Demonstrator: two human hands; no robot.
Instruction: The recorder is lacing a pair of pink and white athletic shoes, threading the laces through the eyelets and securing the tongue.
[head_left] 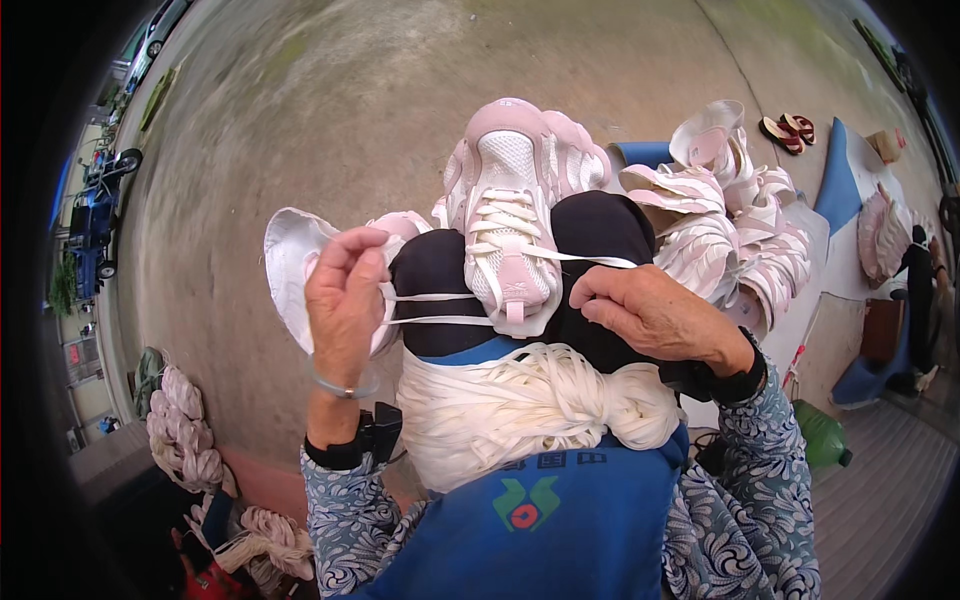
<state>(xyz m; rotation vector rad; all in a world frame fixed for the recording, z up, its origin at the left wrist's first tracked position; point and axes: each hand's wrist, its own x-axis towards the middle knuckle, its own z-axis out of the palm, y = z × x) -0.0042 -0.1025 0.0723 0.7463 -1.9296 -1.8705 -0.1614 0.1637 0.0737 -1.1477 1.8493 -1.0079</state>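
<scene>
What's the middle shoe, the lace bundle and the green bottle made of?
The shoe: matte white mesh with tiny holes, it seems; dull pink parts perhaps suede or synthetic. The lace bundle: probably soft woven fabric, draping in flat strands. The green bottle: likely shiny plastic, since light shows through.

The white shoelace [592,259] vanishes behind the right hand [655,312] — and the view's lower edge cuts off the blue apron [560,550].
</scene>
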